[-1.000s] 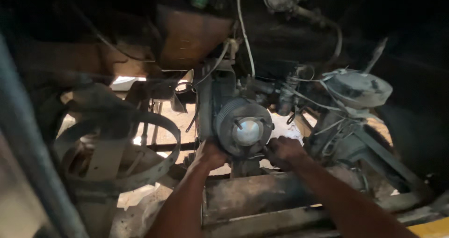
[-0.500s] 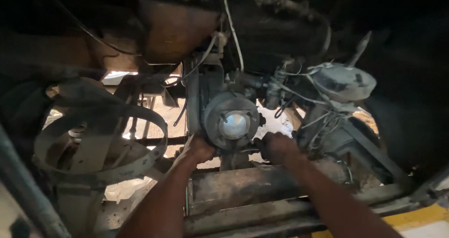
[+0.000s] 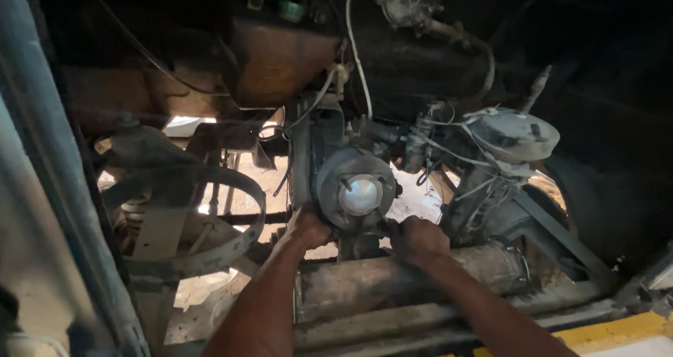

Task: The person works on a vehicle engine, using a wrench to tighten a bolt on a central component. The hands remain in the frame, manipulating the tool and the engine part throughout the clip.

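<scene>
A round grey metal housing [image 3: 356, 186] with a shiny centre cap and bolt studs faces me in the middle of a grimy engine bay. My left hand [image 3: 307, 227] grips its lower left edge, fingers curled behind the rim. At the housing's lower right, my right hand [image 3: 417, 239] is closed around something small and dark; what it grips is hidden. Both forearms reach up from the bottom of the view.
A rusty cylinder [image 3: 392, 280] lies across just below my hands. A round grey capped unit with wires [image 3: 513, 138] stands to the right. A curved metal band and bracket [image 3: 189, 217] sit at left. A white cable [image 3: 354, 45] hangs from above. A yellow edge [image 3: 617, 329] runs bottom right.
The view has shifted slightly, so the housing sits a bit more to the right in the view. Both hands stay on the lower edge of the housing.
</scene>
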